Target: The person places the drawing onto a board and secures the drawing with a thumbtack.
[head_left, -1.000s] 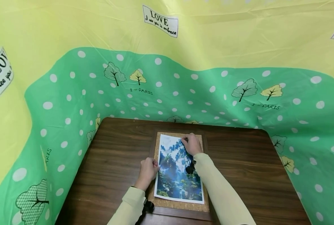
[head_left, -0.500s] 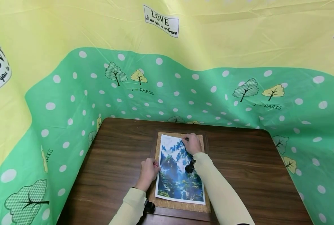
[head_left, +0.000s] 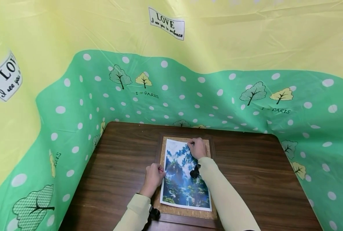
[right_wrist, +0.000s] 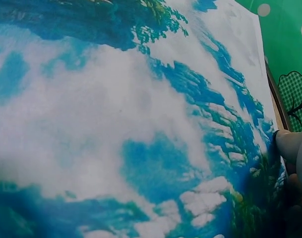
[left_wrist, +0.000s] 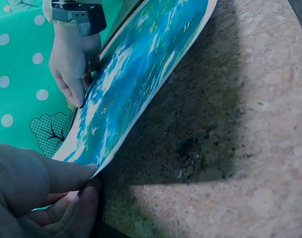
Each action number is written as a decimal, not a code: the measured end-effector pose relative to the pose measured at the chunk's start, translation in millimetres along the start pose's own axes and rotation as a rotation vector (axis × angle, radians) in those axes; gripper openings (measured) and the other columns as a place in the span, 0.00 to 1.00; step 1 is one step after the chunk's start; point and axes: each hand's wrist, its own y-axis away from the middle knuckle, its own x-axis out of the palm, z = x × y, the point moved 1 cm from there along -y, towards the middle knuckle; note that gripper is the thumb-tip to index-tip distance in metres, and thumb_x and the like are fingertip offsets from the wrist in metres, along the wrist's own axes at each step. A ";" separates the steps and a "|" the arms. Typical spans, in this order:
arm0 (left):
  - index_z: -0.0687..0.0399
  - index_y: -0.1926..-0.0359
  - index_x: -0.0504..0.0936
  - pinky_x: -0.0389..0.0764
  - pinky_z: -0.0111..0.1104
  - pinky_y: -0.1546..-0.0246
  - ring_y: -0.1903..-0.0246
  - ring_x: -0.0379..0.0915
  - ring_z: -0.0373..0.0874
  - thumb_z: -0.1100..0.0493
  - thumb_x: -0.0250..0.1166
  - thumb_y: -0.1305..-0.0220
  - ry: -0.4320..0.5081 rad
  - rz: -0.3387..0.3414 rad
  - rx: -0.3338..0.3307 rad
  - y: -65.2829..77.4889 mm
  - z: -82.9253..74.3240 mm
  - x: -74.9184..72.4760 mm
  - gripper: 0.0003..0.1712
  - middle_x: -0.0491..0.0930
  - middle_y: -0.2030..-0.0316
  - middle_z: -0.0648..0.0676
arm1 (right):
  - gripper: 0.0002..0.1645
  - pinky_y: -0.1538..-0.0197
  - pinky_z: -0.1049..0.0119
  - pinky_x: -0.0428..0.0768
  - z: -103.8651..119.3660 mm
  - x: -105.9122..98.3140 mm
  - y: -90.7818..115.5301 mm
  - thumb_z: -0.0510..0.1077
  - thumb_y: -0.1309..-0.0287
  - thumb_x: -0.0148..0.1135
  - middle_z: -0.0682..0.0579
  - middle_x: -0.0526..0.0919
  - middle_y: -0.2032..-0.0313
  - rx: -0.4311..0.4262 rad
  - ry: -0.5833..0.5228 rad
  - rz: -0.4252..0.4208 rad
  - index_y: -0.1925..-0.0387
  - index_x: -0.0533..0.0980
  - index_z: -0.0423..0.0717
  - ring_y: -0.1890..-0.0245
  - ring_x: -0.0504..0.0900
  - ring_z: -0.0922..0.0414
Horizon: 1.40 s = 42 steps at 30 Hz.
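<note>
A printed landscape picture [head_left: 178, 179] with blue mountains and a white border lies over a cork board [head_left: 186, 211]. My left hand [head_left: 154, 177] is at the picture's left edge. In the left wrist view, thumb and finger of this left hand [left_wrist: 46, 183] pinch that edge, and the paper bows up off the cork. My right hand [head_left: 198, 148] is at the picture's top edge. In the right wrist view, its fingers [right_wrist: 292, 146] pinch the paper's edge, partly out of frame. A small dark spot shows at the fingertip; I cannot tell what it is.
The cork board has a dark wooden frame [head_left: 189, 219] and rests on a brown wood-grain table [head_left: 246, 166]. A green and yellow printed curtain [head_left: 194, 93] surrounds the table's back and sides. Black wrist cameras are strapped at both cuffs.
The view has shifted slightly. Both hands stay at the same places on the picture, with no visible change in their hold.
</note>
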 end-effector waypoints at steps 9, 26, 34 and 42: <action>0.53 0.80 0.79 0.75 0.33 0.73 0.79 0.70 0.38 0.71 0.77 0.46 0.012 -0.004 -0.007 0.1 -1.0 -1.4 0.17 0.75 0.83 0.45 | 0.06 0.56 0.48 0.80 1.9 1.5 -4.9 0.41 0.30 0.67 0.44 0.83 0.58 0.001 -0.035 -0.041 0.61 0.87 0.43 0.62 0.78 0.47; 0.54 0.79 0.79 0.75 0.32 0.74 0.79 0.70 0.38 0.70 0.77 0.46 0.007 0.001 -0.017 0.0 -2.7 -2.3 0.15 0.75 0.82 0.46 | 0.03 0.52 0.47 0.79 9.1 4.0 -13.2 0.41 0.34 0.70 0.45 0.84 0.61 0.198 -0.096 -0.055 0.64 0.85 0.45 0.59 0.79 0.46; 0.55 0.79 0.79 0.75 0.32 0.75 0.79 0.70 0.38 0.71 0.76 0.45 0.020 0.004 -0.029 0.7 -1.5 -2.2 0.15 0.74 0.82 0.47 | 0.04 0.52 0.45 0.81 17.2 -0.3 -14.1 0.41 0.34 0.68 0.42 0.84 0.59 0.270 -0.136 -0.014 0.62 0.84 0.43 0.61 0.81 0.44; 0.55 0.78 0.79 0.75 0.33 0.74 0.79 0.71 0.39 0.71 0.77 0.45 0.018 0.020 -0.049 1.2 -0.5 1.4 0.15 0.75 0.82 0.47 | 0.05 0.50 0.45 0.81 10.5 1.4 -10.8 0.42 0.33 0.70 0.42 0.85 0.58 0.257 -0.129 -0.023 0.61 0.84 0.43 0.58 0.81 0.44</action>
